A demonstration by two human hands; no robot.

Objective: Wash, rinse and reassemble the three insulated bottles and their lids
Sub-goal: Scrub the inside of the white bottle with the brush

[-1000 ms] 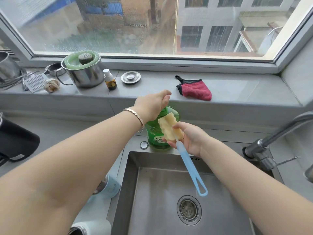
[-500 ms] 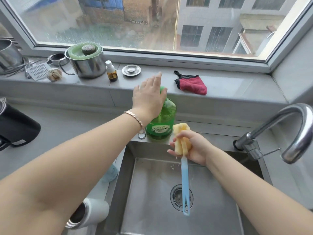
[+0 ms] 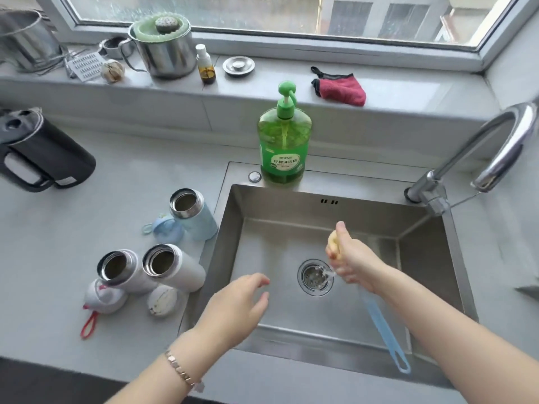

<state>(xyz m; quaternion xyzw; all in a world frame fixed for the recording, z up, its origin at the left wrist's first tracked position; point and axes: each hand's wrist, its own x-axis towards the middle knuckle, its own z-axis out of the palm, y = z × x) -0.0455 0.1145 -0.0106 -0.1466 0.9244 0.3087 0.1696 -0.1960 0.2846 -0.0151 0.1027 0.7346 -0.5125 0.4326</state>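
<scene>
Three open insulated bottles stand on the counter left of the sink (image 3: 414, 228): a light blue bottle (image 3: 195, 220) and two white bottles (image 3: 125, 271) (image 3: 175, 268). A blue lid (image 3: 164, 228) lies beside the blue one. Two white lids (image 3: 103, 297) (image 3: 163, 300) lie in front of the white ones, one with a red loop. My right hand (image 3: 354, 262) squeezes the yellow sponge head of a blue-handled bottle brush (image 3: 385, 330) over the drain. My left hand (image 3: 237, 306) hovers over the sink's left part, fingers relaxed, holding nothing.
A green dish soap pump bottle (image 3: 283, 141) stands behind the sink. The faucet (image 3: 478, 158) arches at the right. A black kettle (image 3: 40, 153) sits at the left. The sill holds a steel pot (image 3: 166, 51), a small bottle (image 3: 205, 65), a drain plug (image 3: 238, 65) and a red cloth (image 3: 341, 90).
My left hand left the soap pump and dropped down over the sink. My right hand lowered the brush over the drain and now squeezes its sponge. The view tilted down.
</scene>
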